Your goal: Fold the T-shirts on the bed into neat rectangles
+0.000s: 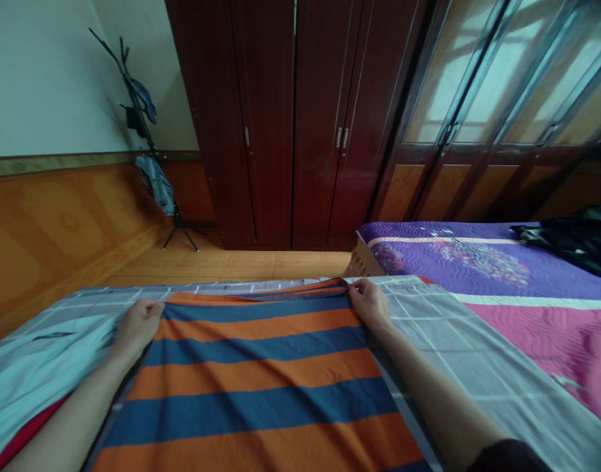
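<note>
A piece of cloth with wide orange and blue stripes [261, 377], perhaps a garment, is stretched between my two hands over the bed. My left hand [141, 322] is closed on its far left corner. At the far right corner, my right hand [369, 303] pinches the edge between thumb and fingers. The far edge shows a folded or doubled layer, and diagonal creases run through the stripes. The near end of the cloth runs out of view at the bottom.
Under the cloth is a grey checked bedsheet [457, 367]. Light blue fabric [49, 354] with a red piece [29, 426] lies at the left. A purple and pink bedspread [428, 255] holds dark clothing [575, 239]. Beyond stand a wardrobe [271, 183] and a coat rack [140, 111].
</note>
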